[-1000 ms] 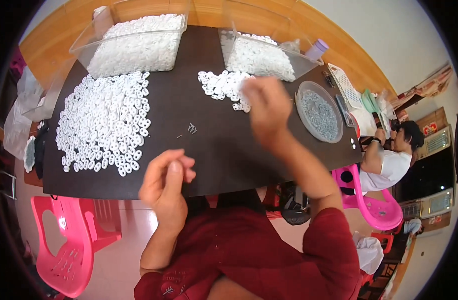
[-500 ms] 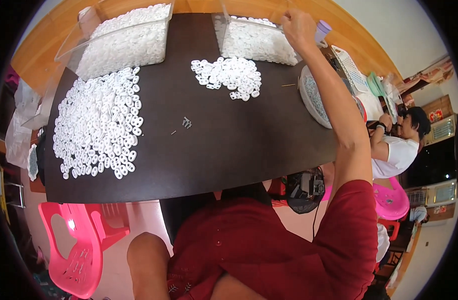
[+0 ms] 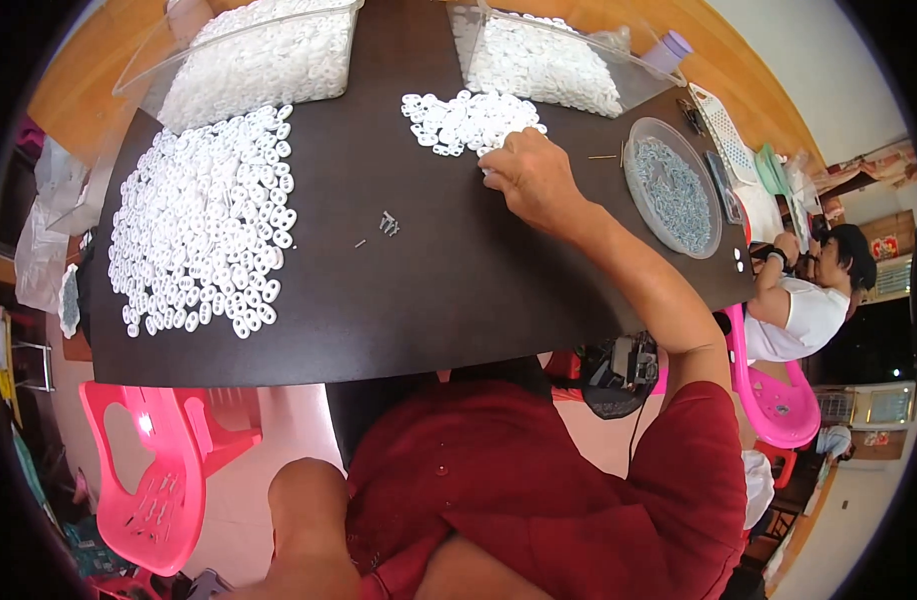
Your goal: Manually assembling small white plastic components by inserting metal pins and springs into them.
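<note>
Matt dark tabletop (image 3: 459, 290), glossy white plastic rings (image 3: 201, 215), clear plastic tubs (image 3: 241, 58), small metal screws (image 3: 389, 222).

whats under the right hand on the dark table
The right hand rests on the near edge of a small pile of white plastic rings. Whatever its fingers and palm cover is hidden.

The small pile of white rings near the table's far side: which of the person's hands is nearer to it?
Right. The right hand rests at the edge of the small pile of white rings; the left hand is out of view, below the table.
</note>
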`<state>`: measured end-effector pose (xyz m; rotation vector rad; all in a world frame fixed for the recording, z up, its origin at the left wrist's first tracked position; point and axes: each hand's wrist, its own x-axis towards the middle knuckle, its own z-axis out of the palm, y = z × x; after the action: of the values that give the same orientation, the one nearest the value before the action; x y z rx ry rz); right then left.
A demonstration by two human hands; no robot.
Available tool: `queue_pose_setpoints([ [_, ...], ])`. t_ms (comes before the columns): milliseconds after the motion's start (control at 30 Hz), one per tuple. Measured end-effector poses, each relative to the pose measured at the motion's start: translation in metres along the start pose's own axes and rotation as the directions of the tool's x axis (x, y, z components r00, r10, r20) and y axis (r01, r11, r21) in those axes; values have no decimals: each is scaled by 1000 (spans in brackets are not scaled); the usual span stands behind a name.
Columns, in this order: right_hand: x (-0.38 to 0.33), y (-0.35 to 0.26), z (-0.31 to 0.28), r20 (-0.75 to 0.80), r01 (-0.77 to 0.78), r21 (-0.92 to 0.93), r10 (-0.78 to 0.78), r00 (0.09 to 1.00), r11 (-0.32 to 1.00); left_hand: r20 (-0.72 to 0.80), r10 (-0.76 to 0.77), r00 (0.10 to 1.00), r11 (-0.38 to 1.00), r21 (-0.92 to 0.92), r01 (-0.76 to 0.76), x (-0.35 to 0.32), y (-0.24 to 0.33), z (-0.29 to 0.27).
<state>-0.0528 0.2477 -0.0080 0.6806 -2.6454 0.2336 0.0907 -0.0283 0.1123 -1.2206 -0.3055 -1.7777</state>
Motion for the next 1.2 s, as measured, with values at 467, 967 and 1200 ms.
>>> queue_pose_setpoints([
  [467,-2,-44,-15,293,-416,721,300,908,554,-595,-792,141,-14,249,969,-107,-26,-59],
  [967,-11,-119,-23,439,-477,879,368,820,14,-627,-773,96,-42,201,979,-126,-31,-60],
  [1200,-21,-136,-21,294,-377,908,360,885,185,-650,-751,113,15,155,988,-126,-21,-61],
])
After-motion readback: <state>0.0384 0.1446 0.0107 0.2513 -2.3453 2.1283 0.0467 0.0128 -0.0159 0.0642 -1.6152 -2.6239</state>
